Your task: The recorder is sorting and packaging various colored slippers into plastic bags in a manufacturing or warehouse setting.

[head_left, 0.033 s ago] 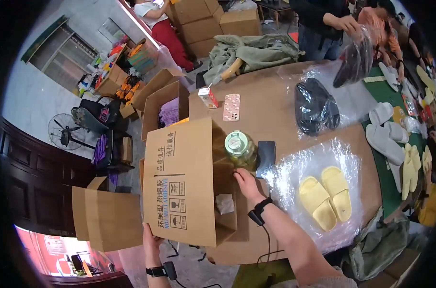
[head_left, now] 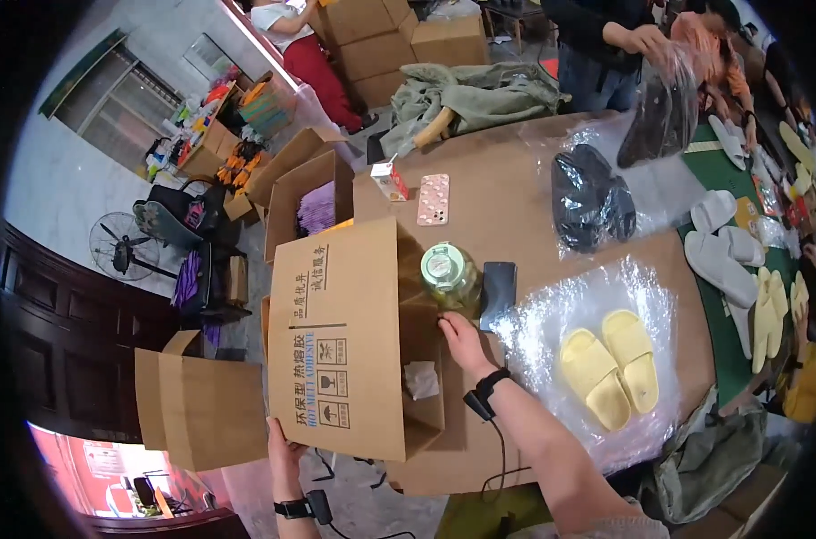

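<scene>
A brown cardboard box [head_left: 336,337] with printed symbols is tilted on its side at the table's left edge. Its opening faces right, and a small whitish piece [head_left: 421,380] lies inside. My left hand [head_left: 285,452] grips the box's lower left edge, its fingers partly hidden. At the opening, my right hand [head_left: 465,341] has its fingers closed on the box's edge. Just beyond that hand stand a jar with a green lid [head_left: 446,267] and a dark phone [head_left: 498,295]. A pair of yellow slippers [head_left: 608,370] lies on clear plastic to the right.
Across the brown table [head_left: 498,207] are a pink phone case [head_left: 433,199], a small carton [head_left: 389,181] and bagged black slippers [head_left: 593,199]. A co-worker's hand [head_left: 646,43] holds a plastic bag [head_left: 655,117]. Open boxes [head_left: 201,404] flank the left side; a cable [head_left: 501,449] trails from my right wrist.
The co-worker's bag with a dark item in it has shifted slightly. My hands and the box stay almost where they were.
</scene>
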{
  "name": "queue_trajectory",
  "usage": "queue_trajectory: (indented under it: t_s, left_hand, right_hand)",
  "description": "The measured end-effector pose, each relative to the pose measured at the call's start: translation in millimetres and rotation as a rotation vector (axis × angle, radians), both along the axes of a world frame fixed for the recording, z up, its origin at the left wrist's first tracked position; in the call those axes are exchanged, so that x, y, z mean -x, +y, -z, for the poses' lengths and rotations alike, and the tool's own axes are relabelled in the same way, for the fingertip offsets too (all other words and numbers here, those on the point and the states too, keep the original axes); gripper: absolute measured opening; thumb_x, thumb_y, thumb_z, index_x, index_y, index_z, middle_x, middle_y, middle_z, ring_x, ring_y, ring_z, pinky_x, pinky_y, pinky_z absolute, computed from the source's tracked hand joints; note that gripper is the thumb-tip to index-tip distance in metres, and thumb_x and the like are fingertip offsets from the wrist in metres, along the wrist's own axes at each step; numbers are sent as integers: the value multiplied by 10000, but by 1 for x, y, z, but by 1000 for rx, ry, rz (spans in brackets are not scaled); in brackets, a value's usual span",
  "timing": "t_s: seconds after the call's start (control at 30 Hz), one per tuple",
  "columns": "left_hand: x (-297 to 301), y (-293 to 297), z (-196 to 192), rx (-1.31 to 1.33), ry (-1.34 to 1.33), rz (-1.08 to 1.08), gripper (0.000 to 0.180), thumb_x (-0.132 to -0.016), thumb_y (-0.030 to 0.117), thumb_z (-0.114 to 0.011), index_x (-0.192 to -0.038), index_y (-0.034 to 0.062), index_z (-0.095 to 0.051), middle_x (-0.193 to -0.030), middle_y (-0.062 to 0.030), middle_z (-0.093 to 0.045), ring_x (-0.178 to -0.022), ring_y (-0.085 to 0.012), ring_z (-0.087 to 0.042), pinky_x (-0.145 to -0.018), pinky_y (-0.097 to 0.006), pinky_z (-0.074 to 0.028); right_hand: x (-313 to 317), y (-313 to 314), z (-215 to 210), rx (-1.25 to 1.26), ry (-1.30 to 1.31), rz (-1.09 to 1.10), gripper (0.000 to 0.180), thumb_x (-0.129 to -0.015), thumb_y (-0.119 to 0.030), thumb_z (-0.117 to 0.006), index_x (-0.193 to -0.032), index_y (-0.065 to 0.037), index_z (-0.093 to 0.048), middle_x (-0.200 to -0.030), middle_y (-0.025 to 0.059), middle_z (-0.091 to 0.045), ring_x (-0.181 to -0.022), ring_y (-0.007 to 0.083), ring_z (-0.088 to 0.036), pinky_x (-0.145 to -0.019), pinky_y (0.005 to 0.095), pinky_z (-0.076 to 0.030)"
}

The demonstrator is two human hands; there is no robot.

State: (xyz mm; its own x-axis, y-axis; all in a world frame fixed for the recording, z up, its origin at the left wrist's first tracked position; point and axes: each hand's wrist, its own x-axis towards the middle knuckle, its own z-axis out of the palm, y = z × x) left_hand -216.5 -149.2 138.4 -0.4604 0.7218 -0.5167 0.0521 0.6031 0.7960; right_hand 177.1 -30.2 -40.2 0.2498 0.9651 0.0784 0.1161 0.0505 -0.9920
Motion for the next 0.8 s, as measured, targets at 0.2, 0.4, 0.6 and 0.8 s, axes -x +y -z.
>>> queue_trajectory:
  t_s: [0.2,0.4,0.6,0.8]
  left_hand:
    - [-4,-24,1,-107,-43,-103,795,-967,721,-372,-1502,133,-378,-1389,-118,-535,-1095,-275,-618,-888,-393,-518]
    - [-19,-53,10,-134,-107,-103,792,-974,705,-381,-1532,147,-307,-1458,-132,-459,-1151,-300,-592,-902,-428,-503]
    - [-61,-98,19,-196,1,-109,653,-1025,581,-412,-1484,121,-351,-1377,-127,-487,-1115,-255,-584,-850,-376,-496]
    - [-188,-159,8,-296,423,551,230,-920,222,-675,-1091,71,-642,-1018,-63,-637,-881,-201,-610,-755,-278,-484]
  right_hand:
    - [-2,-11,-4,33,62,44,329,-978,-233,-605,-1206,3,-637,-1165,194,-663,-1084,340,-627,-931,385,-494]
    - [-58,-21,-2,85,-704,382,621,-777,-232,-808,-1274,-3,-514,-1233,194,-529,-1141,344,-510,-967,429,-450]
    - [-69,3,-18,647,-950,176,1120,-557,-534,-899,-1331,84,-376,-1247,175,-460,-1164,332,-465,-999,447,-418]
    - [-80,21,-21,790,-1115,114,1172,-524,-674,-854,-1302,85,-415,-1238,144,-481,-1157,298,-487,-981,415,-424]
